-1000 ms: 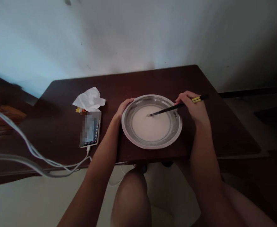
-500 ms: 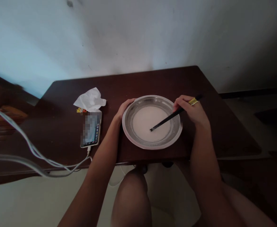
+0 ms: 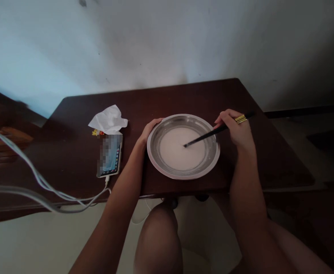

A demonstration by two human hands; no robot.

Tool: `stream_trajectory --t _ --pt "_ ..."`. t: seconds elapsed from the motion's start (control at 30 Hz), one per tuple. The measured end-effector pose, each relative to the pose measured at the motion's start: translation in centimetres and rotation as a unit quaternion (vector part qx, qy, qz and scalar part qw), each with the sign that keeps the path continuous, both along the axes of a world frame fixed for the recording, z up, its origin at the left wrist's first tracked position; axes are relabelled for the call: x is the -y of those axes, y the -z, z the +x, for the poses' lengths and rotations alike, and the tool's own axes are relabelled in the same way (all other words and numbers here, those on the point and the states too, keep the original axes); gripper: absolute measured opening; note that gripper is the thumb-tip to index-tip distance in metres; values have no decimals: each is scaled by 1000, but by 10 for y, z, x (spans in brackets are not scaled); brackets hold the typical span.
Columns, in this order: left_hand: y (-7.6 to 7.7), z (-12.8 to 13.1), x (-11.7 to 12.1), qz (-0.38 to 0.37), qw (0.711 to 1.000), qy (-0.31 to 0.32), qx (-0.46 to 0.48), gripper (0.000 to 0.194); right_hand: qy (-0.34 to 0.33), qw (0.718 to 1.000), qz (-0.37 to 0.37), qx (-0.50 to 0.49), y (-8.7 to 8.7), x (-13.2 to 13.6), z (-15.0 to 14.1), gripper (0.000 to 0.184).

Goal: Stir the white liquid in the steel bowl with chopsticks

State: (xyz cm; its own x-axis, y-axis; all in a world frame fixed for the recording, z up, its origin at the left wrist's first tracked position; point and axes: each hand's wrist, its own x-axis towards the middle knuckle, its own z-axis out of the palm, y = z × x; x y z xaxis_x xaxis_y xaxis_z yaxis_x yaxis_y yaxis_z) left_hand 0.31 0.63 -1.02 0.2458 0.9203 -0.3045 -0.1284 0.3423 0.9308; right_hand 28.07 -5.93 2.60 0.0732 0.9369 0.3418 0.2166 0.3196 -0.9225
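Note:
A round metal bowl (image 3: 184, 174) stands on the dark table close to its front edge. It holds a smooth, whitish batter-like liquid (image 3: 181, 156). Against the bowl's left rim rests my left hand (image 3: 149, 129), its fingers partly hidden behind the rim and gripping the side. My right hand (image 3: 234, 125), to the right of the bowl, is closed around black chopsticks (image 3: 207, 135) with gold bands near the upper end. The chopsticks slant down to the left, their tips dipping into the liquid near the middle.
On the left of the table (image 3: 167, 99) lies a phone (image 3: 111, 156), plugged into a white cable (image 3: 70, 198) that loops over the front edge. Behind the phone are a crumpled white tissue (image 3: 110, 120) and a small yellow-and-red item (image 3: 95, 132). A pale wall (image 3: 155, 45) rises behind.
My right hand has shifted right and slightly up with the chopsticks. Their tips have moved farther back in the liquid. My left hand and the bowl stay in place.

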Motion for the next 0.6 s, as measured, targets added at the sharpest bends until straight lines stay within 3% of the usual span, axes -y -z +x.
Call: stream_trajectory --t 0.13,0.27,0.43,0.6 --pt "2 -1 -1 -6 1000 -1 11 28 -54 998 -28 23 0 0 0 24" --pt "4 -2 -1 7 1000 1 9 29 4 1000 6 19 -2 1 0 26" --pt "4 -2 -1 8 1000 8 3 31 -48 998 -18 32 -2 2 1 24" --pt "3 -1 -2 3 1000 3 -1 31 -5 1000 0 24 -1 2 1 26"
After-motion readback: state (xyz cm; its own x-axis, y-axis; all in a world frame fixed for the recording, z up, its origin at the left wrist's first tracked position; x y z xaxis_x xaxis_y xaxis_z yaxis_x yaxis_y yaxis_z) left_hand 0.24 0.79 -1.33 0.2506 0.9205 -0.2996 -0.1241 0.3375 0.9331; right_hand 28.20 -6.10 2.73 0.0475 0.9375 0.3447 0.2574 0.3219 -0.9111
